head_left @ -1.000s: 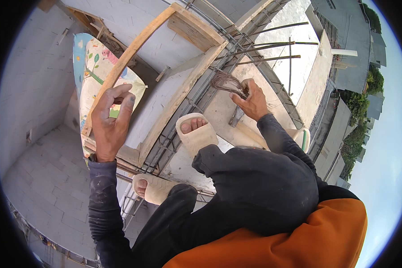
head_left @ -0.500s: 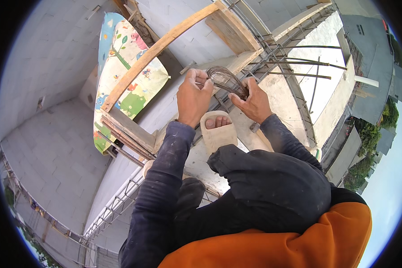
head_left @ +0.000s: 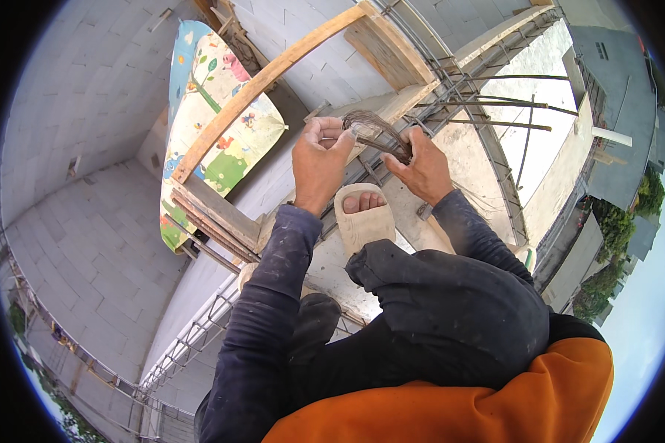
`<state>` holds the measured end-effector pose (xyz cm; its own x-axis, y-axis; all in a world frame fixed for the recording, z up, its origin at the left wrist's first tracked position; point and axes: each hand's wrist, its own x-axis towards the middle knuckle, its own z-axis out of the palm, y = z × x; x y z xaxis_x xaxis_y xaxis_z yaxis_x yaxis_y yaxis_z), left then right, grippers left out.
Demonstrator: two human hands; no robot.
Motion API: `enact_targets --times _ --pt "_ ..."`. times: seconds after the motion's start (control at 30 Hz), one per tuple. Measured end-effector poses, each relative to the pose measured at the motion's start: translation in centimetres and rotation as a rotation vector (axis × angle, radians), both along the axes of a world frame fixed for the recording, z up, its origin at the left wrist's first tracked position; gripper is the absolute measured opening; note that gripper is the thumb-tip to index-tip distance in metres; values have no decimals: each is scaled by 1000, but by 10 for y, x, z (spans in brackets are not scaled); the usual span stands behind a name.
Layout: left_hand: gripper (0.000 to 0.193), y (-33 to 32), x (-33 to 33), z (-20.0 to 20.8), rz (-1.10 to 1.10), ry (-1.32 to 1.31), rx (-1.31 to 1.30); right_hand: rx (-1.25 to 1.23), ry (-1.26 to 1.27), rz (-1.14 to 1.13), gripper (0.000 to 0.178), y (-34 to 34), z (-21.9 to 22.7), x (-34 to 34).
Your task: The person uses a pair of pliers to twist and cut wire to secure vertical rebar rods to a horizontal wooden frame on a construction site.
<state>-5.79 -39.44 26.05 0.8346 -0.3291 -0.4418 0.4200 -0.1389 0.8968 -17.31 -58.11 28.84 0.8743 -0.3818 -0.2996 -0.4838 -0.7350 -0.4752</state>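
Observation:
A loose bundle of thin, dark tie wire (head_left: 377,127) is bent in an arc between my two hands. My right hand (head_left: 426,164) is closed round one end of it, and loose wire ends trail out below that hand toward the sleeve. At the other end my left hand (head_left: 320,159) pinches the wire between thumb and curled fingers. Both hands are held above my sandalled foot (head_left: 364,210), in front of the rebar and timber.
A curved timber strip (head_left: 262,81) arches at the left, before a colourful cartoon-printed sheet (head_left: 225,125). Steel bars (head_left: 510,103) stick out at the right beside a rebar cage (head_left: 499,159). The block-walled space (head_left: 107,244) drops away at the left; rooftops (head_left: 621,96) lie far right.
The arc of wire between my hands has flattened slightly, and its loose ends show more below my right hand. The whole view has shifted a little; both hands keep their hold.

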Motion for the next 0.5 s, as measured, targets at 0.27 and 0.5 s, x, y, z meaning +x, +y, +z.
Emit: enact_targets --times 0.27,0.5 --pt "30 -6 1 -1 144 174 -71 -38 -28 52 47 7 1 7" --pt "29 8 3 1 130 238 -141 21 -21 -18 53 7 7 13"
